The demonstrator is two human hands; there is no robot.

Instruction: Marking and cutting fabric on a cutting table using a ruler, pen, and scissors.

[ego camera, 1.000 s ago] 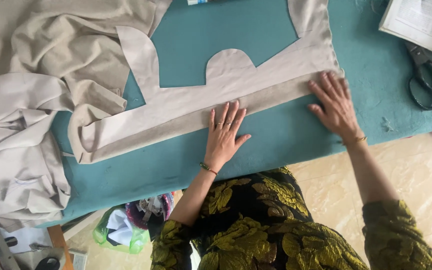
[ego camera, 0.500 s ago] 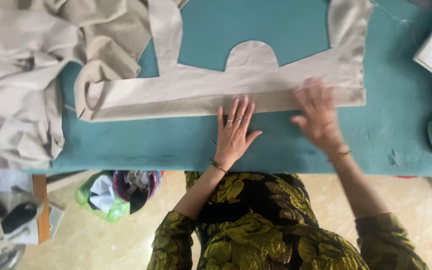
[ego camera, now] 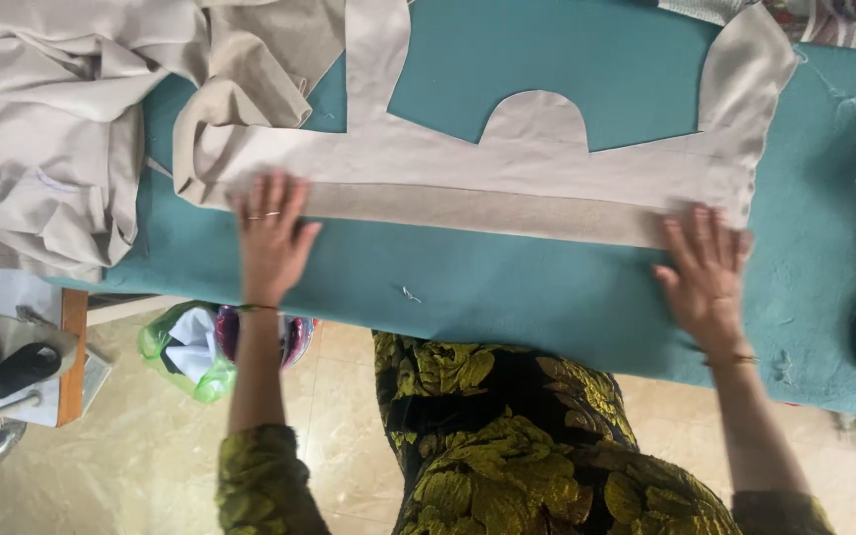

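left hand (ego camera: pixel 271 243) and right hand (ego camera: pixel 707 275) flat, fingers spread, well apart, pressing ends of folded beige fabric strip (ego camera: pixel 478 188) on teal table (ego camera: pixel 547 297). fold looks laid along the strip; loose fabric heap (ego camera: pixel 42 129) at left unsmoothed.

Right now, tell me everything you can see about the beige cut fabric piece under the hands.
The beige fabric piece is a thin, matte woven cloth lying flat on the teal table. Its near edge is folded into a long straight band; its far edge has curved cut-outs with a rounded tab between them. The left end curls up beside a heap of beige cloth. The left hand and right hand press flat on the band's two ends.
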